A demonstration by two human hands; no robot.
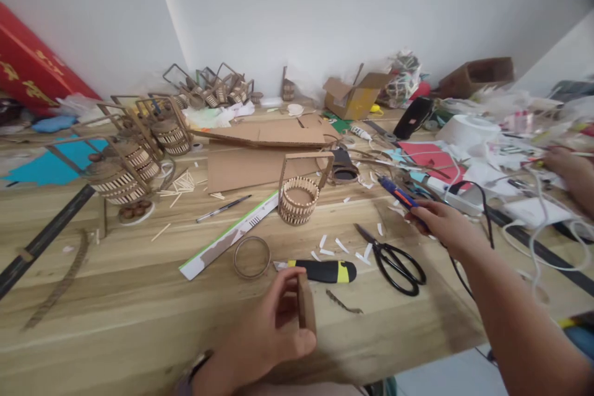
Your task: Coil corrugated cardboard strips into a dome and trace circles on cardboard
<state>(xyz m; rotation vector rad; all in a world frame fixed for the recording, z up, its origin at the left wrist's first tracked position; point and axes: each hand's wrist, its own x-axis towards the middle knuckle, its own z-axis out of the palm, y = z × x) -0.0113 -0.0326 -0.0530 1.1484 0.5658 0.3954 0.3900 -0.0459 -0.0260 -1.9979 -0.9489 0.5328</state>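
In the head view, the left hand [260,331] grasps a brown piece [306,303] between thumb and fingers, on the near side of the knife [322,271]. The right hand's [445,226] fingers wrap the blue tool [400,193], beyond the scissors [400,267].

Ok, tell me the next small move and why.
Probably bring the blue tool over to the brown piece: the right hand already grips the tool, the left hand holds the piece, and the two things are apart, with the tool's tip pointing away from the person.
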